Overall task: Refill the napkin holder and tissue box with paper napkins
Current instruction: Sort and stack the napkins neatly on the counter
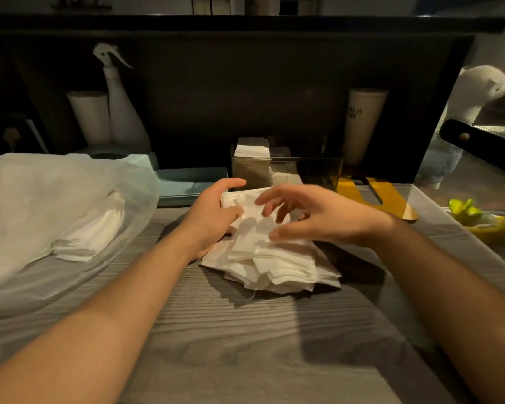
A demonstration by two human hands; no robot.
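Observation:
A loose pile of white paper napkins [277, 263] lies on the grey wood-grain counter [245, 345]. My left hand [213, 214] grips the pile's far left edge, thumb on top. My right hand [312, 217] hovers over the pile with spread, slightly bent fingers, blurred by motion, holding nothing I can make out. Behind the pile stands a clear box-shaped napkin holder [286, 170] with a small stack of white napkins [252, 147] at its left end. A clear plastic bag [41, 205] with more napkins [96, 231] lies at the left.
A teal tray [187, 185] sits behind my left hand. A white spray bottle [123, 106], a paper roll [89, 116] and a beige cup [362, 123] stand against the dark back panel. A yellow item [385, 196] and lime pieces [467, 212] lie at the right.

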